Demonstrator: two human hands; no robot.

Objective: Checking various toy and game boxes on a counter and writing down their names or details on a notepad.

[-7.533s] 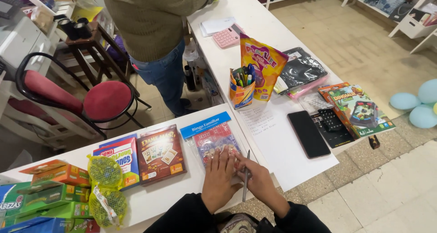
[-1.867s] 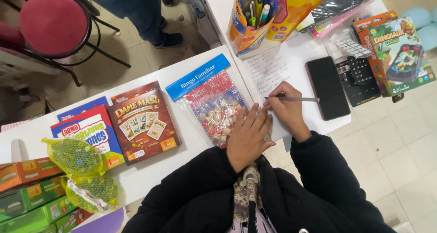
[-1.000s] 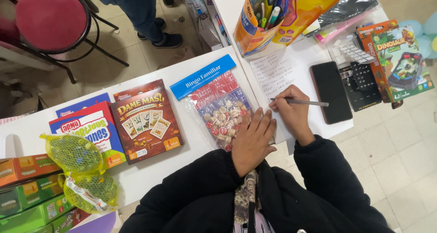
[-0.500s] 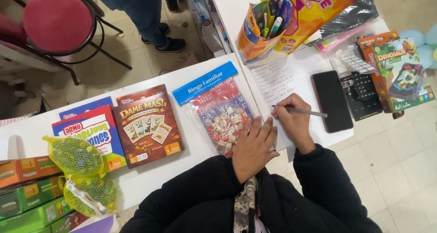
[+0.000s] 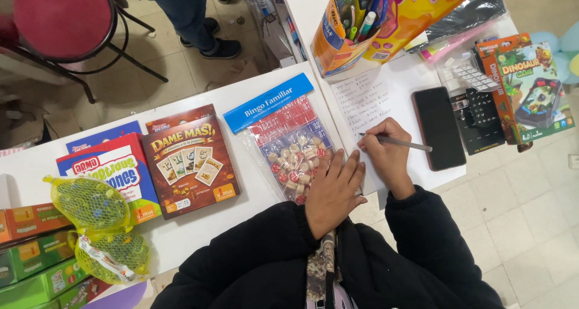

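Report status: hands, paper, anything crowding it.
Right hand holds pen, tip on handwritten sheet. Left hand flat on bingo bag. Black phone lies beside sheet.

Pen (image 5: 395, 142) tip — lower on sheet (image 5: 374, 104)

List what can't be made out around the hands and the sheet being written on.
- Sheet of paper: handwriting too small, head view.
- Pen tip: hidden by right hand.
- Bagged bingo set: lower corner under left hand.
- Pen holder: top cut off by the edge.
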